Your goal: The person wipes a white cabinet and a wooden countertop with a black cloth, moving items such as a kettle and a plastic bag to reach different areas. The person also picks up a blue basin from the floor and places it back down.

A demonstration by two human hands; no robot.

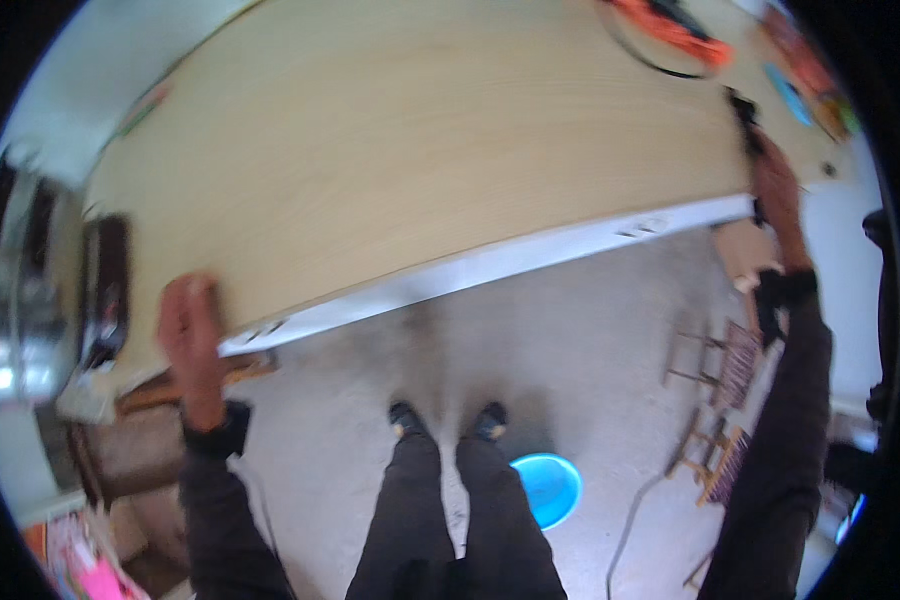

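Note:
A wide light wood-grain tabletop (435, 142) with a white front edge (465, 274) spreads before me. At its near left corner is my left hand (189, 322), fingers curled; blur hides whether it grips anything. My right hand (778, 180) is at the right end of the front edge, with a small black object (742, 109) at its fingertips. How firmly that object is held does not show. Beyond the right hand, an orange and black item (671, 30) with a dark looped cord rests on the tabletop. A dark, shiny case-like object (106, 289) stands left of my left hand.
On the grey floor, a blue plastic basin (547, 487) sits beside my legs. Small stools with woven seats (736, 364) and a cable (630, 517) are at the right. Shiny metal pots (22, 337) and a brown chair (131, 450) are at the left.

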